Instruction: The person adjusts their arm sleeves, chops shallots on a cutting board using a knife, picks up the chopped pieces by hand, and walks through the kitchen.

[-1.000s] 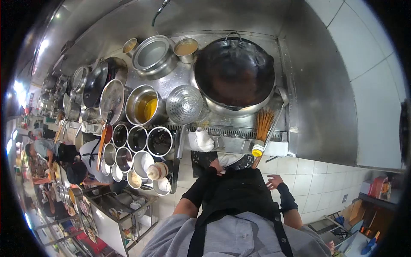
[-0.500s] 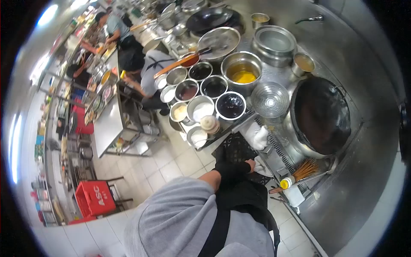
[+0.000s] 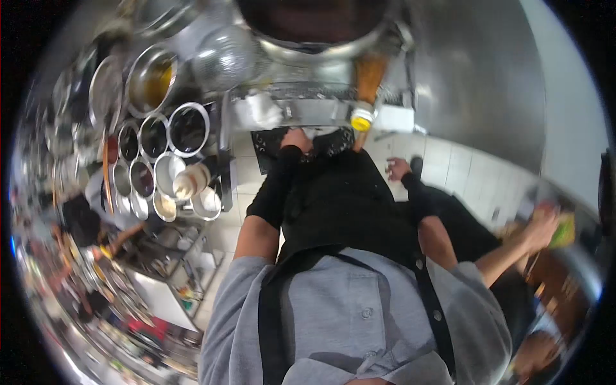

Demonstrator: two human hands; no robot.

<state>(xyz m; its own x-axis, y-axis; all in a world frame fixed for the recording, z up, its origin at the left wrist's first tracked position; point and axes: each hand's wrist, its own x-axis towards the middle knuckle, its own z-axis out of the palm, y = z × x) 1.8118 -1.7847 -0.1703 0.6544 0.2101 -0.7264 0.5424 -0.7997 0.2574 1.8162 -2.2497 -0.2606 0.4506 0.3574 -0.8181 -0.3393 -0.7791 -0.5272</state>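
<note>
My left hand (image 3: 296, 140), below a black arm sleeve, is closed in front of the stove's front edge. A small white cloth (image 3: 313, 133) lies right beside its fingers; I cannot tell whether they grip it. My right hand (image 3: 398, 169) hangs to the right of my black apron (image 3: 340, 192), slightly blurred, its fingers apart and holding nothing. Ahead of the hands, a bamboo brush (image 3: 370, 77) and a yellow-capped bottle (image 3: 362, 119) lie at the stove edge. A crumpled white cloth (image 3: 264, 109) rests on the ledge to the left.
A dark wok (image 3: 314, 19) sits ahead. On the left stand several sauce pots (image 3: 188, 129), a pale bottle (image 3: 191, 181), a pot of yellow liquid (image 3: 152, 80) and a perforated strainer (image 3: 224, 58). At right, another person's hand (image 3: 544, 228) holds something green and yellow. Co-workers are far left.
My view has swung right and down, so the pots shift left. My right hand and the person on the right have come into sight. My left hand stays closed near the white cloth.
</note>
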